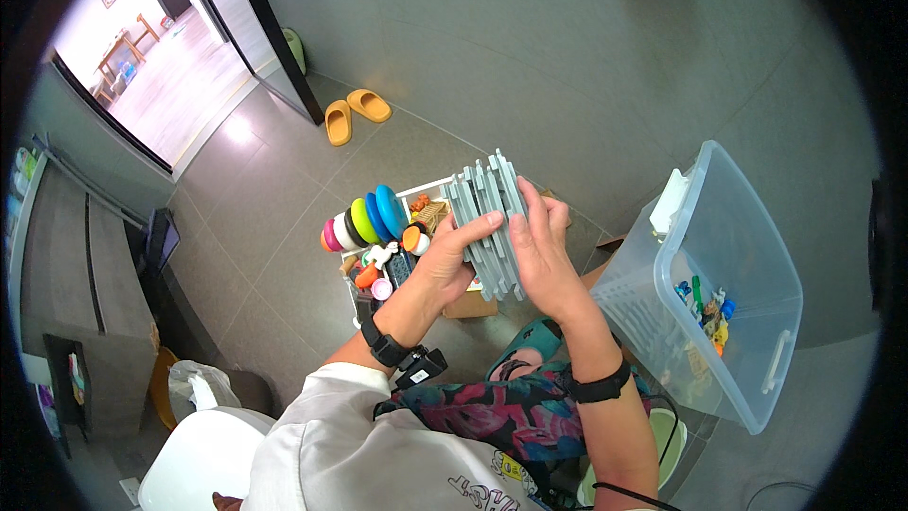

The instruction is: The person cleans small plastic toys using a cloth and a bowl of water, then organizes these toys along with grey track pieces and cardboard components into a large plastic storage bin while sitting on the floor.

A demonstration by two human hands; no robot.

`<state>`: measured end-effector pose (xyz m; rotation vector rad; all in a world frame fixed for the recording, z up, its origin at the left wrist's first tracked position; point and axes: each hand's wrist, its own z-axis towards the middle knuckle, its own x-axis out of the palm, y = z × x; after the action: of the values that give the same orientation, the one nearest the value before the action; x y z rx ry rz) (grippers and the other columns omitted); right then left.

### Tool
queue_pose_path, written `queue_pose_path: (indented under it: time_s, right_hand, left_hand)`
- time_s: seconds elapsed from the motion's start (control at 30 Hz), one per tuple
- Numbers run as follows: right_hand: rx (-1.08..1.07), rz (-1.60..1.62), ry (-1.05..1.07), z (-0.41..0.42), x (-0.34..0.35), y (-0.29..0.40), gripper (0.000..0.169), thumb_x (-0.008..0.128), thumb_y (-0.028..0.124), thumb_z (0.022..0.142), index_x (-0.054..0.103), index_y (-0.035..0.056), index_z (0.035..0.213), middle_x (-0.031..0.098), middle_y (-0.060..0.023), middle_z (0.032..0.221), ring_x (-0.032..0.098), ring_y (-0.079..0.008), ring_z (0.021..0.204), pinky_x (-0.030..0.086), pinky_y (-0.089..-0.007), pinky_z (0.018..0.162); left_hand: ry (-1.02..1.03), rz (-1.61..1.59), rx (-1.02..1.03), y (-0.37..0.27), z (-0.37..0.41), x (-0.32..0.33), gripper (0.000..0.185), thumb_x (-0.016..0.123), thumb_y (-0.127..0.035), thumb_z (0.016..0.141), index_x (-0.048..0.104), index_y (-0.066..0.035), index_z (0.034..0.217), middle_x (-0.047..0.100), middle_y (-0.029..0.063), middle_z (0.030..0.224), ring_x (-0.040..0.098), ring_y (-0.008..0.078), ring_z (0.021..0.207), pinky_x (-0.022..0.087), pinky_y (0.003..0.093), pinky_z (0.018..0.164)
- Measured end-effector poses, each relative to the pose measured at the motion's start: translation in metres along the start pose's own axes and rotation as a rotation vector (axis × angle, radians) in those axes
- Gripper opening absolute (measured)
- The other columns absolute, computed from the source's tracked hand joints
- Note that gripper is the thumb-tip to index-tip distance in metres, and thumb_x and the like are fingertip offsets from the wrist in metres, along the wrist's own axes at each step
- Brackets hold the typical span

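Between my two hands is a stack of grey plastic toy fence or track pieces [485, 223], tilted and held over a basket. My left hand [452, 255] grips the stack's left side, the thumb lying across its front. My right hand [543, 252] presses against the right side with fingers extended. Below and to the left, a white-rimmed basket [424, 189] is full of toys. Among them are a stacking-ring toy [363, 218] with coloured discs, a white animal figure [381, 254] and a pink round piece [381, 289]. My hands and the stack hide part of the basket.
To the right stands a clear plastic storage bin [638, 284] with several small toys [706, 316] inside. A cardboard box [471, 305] sits under the stack. Yellow slippers [339, 123] lie by the glass door. A lined trash bin [202, 387] and white toilet [202, 451] are at lower left.
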<state>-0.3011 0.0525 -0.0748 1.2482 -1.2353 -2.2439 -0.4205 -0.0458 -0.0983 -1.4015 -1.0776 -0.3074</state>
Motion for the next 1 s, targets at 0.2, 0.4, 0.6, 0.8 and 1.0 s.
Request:
queue_pose_path:
  time_s: [0.2,0.4,0.6,0.8,1.0]
  right_hand:
    - [-0.085,-0.029,-0.044,0.001,0.006,0.000,0.054,0.046,0.025,0.101,0.032,-0.0013,0.146,0.035,-0.0209,0.125,0.044,-0.0334,0.111,0.036,-0.0439,0.102]
    - [-0.035,0.006,0.023,0.000,0.004,0.003,0.070,0.063,0.028,0.094,0.030,0.0004,0.148,0.035,-0.0210,0.132,0.041,-0.0334,0.122,0.035,-0.0416,0.106]
    - [-0.025,0.086,0.022,0.002,0.000,0.005,0.077,0.069,0.022,0.090,0.026,-0.0008,0.149,0.033,-0.0223,0.131,0.045,-0.0370,0.119,0.040,-0.0432,0.103]
    - [-0.099,-0.050,-0.021,0.003,0.001,-0.002,0.080,0.071,0.028,0.088,0.028,-0.0010,0.149,0.034,-0.0217,0.128,0.045,-0.0358,0.115,0.040,-0.0429,0.102]
    - [-0.052,-0.294,0.042,0.000,-0.007,0.006,0.087,0.077,0.034,0.082,0.032,-0.0018,0.147,0.037,-0.0213,0.123,0.044,-0.0346,0.110,0.038,-0.0434,0.101]
  left_hand:
    - [-0.042,-0.059,0.086,0.002,0.003,0.003,0.043,0.076,-0.016,0.084,0.057,-0.008,0.122,0.065,0.0037,0.112,0.063,0.0160,0.103,0.051,0.0341,0.092]
    - [-0.011,-0.013,0.115,0.001,0.004,0.001,0.045,0.076,-0.017,0.085,0.056,-0.008,0.124,0.065,0.0045,0.113,0.063,0.0166,0.104,0.051,0.0345,0.092]
    - [-0.012,-0.027,0.085,0.002,0.004,0.002,0.045,0.075,-0.018,0.087,0.055,-0.008,0.126,0.065,0.0048,0.115,0.063,0.0173,0.106,0.051,0.0355,0.094]
    - [0.006,-0.036,0.047,0.002,0.003,0.005,0.042,0.074,-0.018,0.087,0.056,-0.009,0.124,0.065,0.0038,0.115,0.063,0.0168,0.105,0.053,0.0350,0.092]
    - [-0.034,-0.062,0.000,0.011,0.005,-0.002,0.040,0.074,-0.016,0.087,0.057,-0.010,0.123,0.066,0.0033,0.113,0.064,0.0163,0.103,0.053,0.0352,0.090]
